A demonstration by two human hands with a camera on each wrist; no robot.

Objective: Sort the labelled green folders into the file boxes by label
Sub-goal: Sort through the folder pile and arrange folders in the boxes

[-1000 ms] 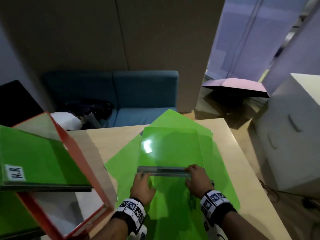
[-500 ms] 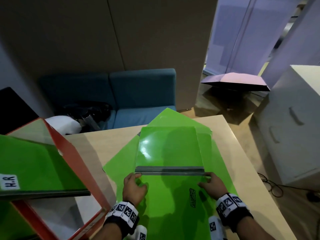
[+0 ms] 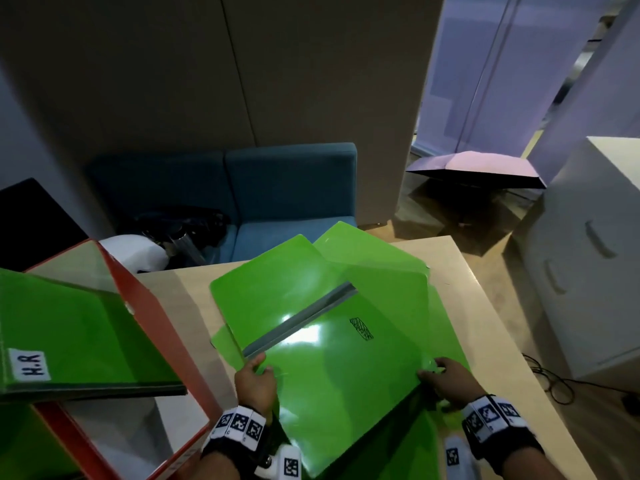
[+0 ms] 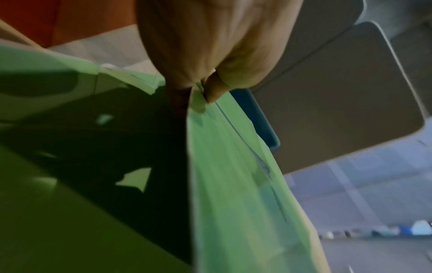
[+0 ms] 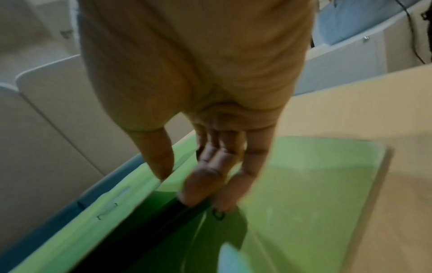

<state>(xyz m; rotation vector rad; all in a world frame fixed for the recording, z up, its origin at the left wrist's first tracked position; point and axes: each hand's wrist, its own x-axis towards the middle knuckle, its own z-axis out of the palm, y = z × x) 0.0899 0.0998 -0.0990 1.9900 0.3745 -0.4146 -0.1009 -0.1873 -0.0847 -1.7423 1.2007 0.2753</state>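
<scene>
The green folder you held was a glossy plastic sheet with rounded corners, a grey spine strip running diagonally across it and a small black printed mark near its middle. It sat tilted above a loose pile of other green folders on the pale wood-grain bench. Your left hand pinched its near left edge between thumb and fingers. Your right hand gripped the near right corner, with the thumb on top and the fingers curled under the edge.

Half a second earlier the spine lay level across the view and the folder rested square on the pile; now it was swung at a slant, with its right side lifted toward you.

To your left stood a red file box with stiff flat walls, holding a green folder labelled H.R.
</scene>
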